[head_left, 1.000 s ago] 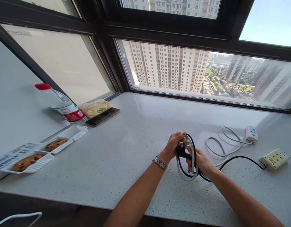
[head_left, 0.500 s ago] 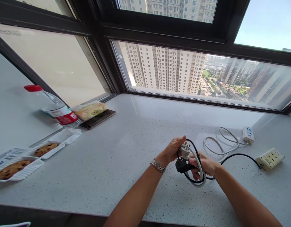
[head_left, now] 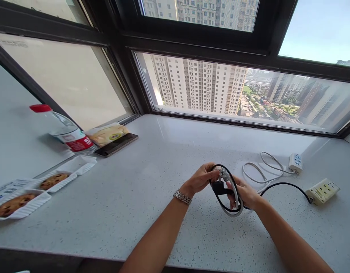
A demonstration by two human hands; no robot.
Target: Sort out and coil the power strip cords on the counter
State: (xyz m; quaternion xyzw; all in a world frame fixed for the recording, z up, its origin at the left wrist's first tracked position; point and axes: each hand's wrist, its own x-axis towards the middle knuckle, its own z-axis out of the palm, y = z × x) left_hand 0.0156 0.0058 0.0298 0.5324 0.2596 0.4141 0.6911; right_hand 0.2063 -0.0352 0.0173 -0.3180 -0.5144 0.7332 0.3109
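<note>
My left hand (head_left: 202,177) and my right hand (head_left: 243,194) meet over the speckled white counter (head_left: 152,182), both closed round a small loop of a black cable and a white cable (head_left: 231,206) held together. A black plug (head_left: 217,187) and a white plug (head_left: 224,174) sit between my fingers at the top of the loop. The black cable (head_left: 286,185) runs right to a cream power strip (head_left: 322,192). The white cable (head_left: 257,172) runs to a small white socket block (head_left: 295,162). A metal watch is on my left wrist.
At the left stand a water bottle with a red cap (head_left: 63,129), a yellow snack packet (head_left: 109,133) lying on a dark phone (head_left: 118,144), and white trays with cookies (head_left: 54,180). Dark-framed windows close off the back of the counter.
The hands have shifted slightly and drawn the loop in tighter; my left fingers have closed over the white plug, which stood more exposed half a second ago. The view has tilted a little.
</note>
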